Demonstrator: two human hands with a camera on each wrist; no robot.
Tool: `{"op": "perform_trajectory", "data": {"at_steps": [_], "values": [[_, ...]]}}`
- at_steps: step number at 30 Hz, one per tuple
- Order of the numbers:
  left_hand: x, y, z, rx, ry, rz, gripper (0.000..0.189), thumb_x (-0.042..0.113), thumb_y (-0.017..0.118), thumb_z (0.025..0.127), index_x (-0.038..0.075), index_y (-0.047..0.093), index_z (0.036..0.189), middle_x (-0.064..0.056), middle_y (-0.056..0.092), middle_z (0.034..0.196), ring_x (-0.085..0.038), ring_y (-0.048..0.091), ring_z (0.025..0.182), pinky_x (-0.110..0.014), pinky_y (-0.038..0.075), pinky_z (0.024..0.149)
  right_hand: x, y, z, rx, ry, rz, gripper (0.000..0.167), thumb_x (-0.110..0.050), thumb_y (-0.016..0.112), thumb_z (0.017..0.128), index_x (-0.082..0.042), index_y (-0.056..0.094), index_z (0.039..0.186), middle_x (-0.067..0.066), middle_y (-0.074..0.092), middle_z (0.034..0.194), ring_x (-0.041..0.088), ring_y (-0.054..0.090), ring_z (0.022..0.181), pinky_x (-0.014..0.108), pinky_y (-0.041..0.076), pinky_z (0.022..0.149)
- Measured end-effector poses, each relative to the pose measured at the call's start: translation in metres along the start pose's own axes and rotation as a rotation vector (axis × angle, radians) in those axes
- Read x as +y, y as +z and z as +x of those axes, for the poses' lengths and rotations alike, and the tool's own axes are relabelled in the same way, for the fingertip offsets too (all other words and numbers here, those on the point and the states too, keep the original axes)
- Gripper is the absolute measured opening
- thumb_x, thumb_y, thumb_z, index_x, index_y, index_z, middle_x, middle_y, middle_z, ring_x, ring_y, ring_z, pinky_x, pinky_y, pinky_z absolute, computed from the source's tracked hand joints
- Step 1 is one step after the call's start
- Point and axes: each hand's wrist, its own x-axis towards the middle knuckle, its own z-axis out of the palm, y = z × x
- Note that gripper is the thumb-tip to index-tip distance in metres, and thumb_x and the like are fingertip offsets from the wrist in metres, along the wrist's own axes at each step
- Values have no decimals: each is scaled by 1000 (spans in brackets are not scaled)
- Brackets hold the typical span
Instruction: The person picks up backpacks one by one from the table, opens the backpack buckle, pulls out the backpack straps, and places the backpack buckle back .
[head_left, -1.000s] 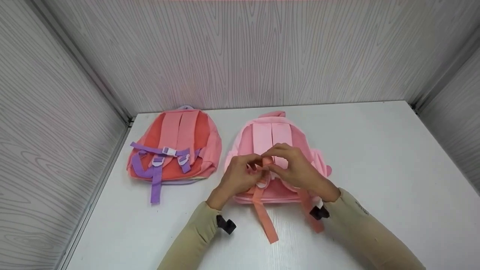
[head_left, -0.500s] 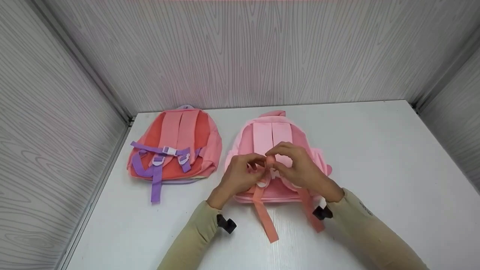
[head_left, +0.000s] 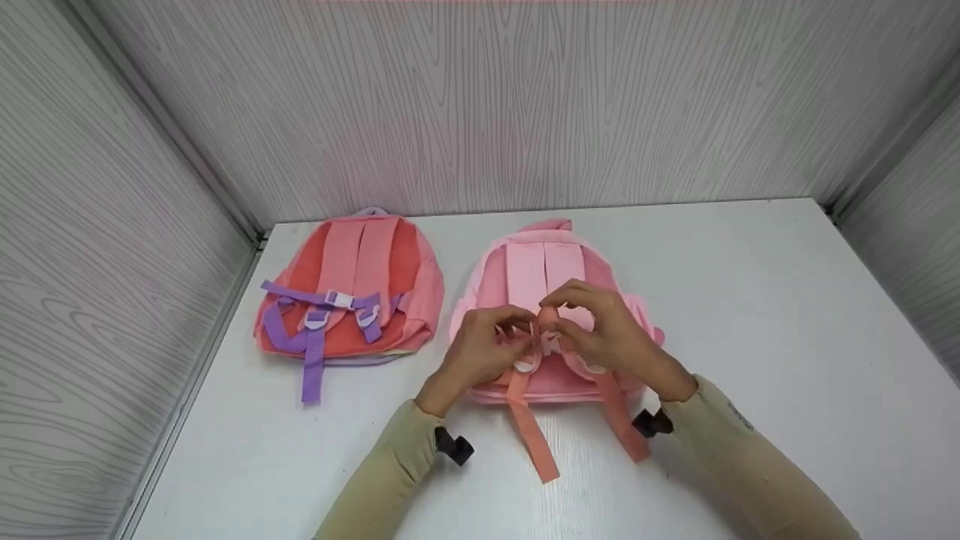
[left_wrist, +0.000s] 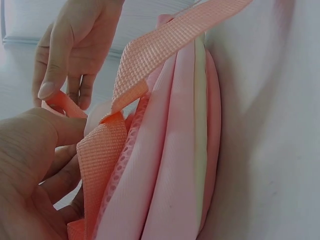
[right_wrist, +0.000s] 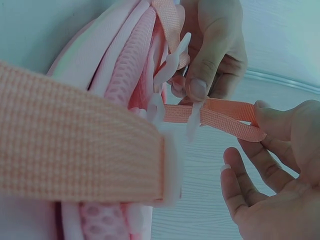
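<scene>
A light pink backpack point(head_left: 525, 270) lies on the table with its shoulder straps facing up. My left hand point(head_left: 484, 349) is over its lower middle, pinching a white plastic buckle point(right_wrist: 194, 122) where orange webbing passes through. From the other side, my right hand point(head_left: 611, 330) pinches a loop of that orange strap point(right_wrist: 232, 120) between thumb and fingers, drawn out from the buckle. Two loose orange strap tails point(head_left: 534, 439) hang toward the front, below white strap adjusters point(head_left: 523, 367). In the left wrist view, the left fingers partly hide the buckle.
To the left lies a coral pink backpack point(head_left: 420, 292) with purple straps point(head_left: 312, 367) and a white clipped buckle point(head_left: 339, 300). Grey wood-patterned panels point(head_left: 480, 105) enclose the white table point(head_left: 750, 315) at the back and sides.
My right hand has moved slightly to the right, drawing the orange strap loop away from the left hand. The left hand has stayed almost still, and more of the white buckle shows.
</scene>
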Motion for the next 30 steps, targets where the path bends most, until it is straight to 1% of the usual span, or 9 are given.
{"op": "perform_trajectory", "data": {"at_steps": [8, 11, 13, 16, 20, 23, 25, 27, 30], "values": [[-1, 0, -1, 1, -16, 12, 22, 11, 80, 92, 10, 80, 114, -3, 72, 89, -13, 60, 79, -25, 50, 72, 1, -2, -3, 6, 21, 8, 21, -7, 80, 95, -9, 78, 116, 1, 77, 108, 19, 69, 101, 46, 58, 93], [-1, 0, -1, 7, -17, 6, 20, 12, 81, 92, 10, 80, 111, -3, 72, 86, -12, 59, 77, -24, 48, 69, 1, -3, -3, 14, 21, 5, 23, -4, 81, 93, -9, 77, 115, 0, 76, 108, 19, 69, 101, 47, 58, 92], [-1, 0, -1, 6, -15, 2, 21, 12, 82, 91, 9, 80, 112, -3, 75, 88, -12, 60, 77, -25, 49, 70, 1, -4, -3, 20, 19, 6, 23, -2, 82, 92, -8, 77, 114, 1, 77, 108, 18, 69, 102, 47, 58, 92], [-1, 0, 0, 2, -6, 2, 23, 11, 81, 92, 8, 80, 115, -4, 80, 95, -13, 63, 80, -27, 52, 73, 0, -6, -4, 28, 17, 12, 24, 0, 82, 90, -6, 76, 113, 5, 76, 107, 19, 70, 101, 43, 59, 92], [0, 1, 0, -5, -17, 8, 23, 13, 81, 94, 8, 79, 117, -3, 81, 100, -13, 64, 82, -28, 54, 76, 1, -9, -7, 29, 46, 14, 24, -4, 81, 93, -7, 75, 115, 6, 76, 107, 17, 70, 98, 31, 59, 88], [1, 1, 0, -4, -31, 6, 24, 16, 83, 94, 10, 80, 117, -2, 81, 100, -12, 64, 82, -27, 54, 76, 1, -11, -8, 29, 73, 14, 22, -8, 80, 95, -9, 74, 116, 3, 75, 108, 16, 69, 99, 30, 59, 88], [1, 2, 0, -4, -36, 5, 24, 17, 83, 94, 11, 80, 117, -1, 81, 100, -11, 64, 82, -27, 53, 75, 1, -13, -10, 30, 89, 24, 18, -9, 79, 96, -9, 73, 112, 2, 74, 108, 16, 69, 100, 31, 59, 91], [1, 2, 0, -3, -38, 1, 24, 17, 84, 93, 11, 80, 116, -1, 81, 100, -11, 65, 82, -27, 53, 75, 1, -14, -11, 35, 105, 44, 15, -9, 79, 96, -9, 72, 109, 2, 73, 109, 16, 69, 101, 31, 59, 94], [1, 2, 0, -3, -42, -6, 25, 17, 85, 93, 10, 80, 116, -1, 81, 100, -10, 66, 83, -26, 53, 75, 0, -17, -13, 40, 125, 79, 14, -5, 80, 95, -6, 70, 105, 4, 74, 109, 15, 69, 100, 26, 58, 94]]}}
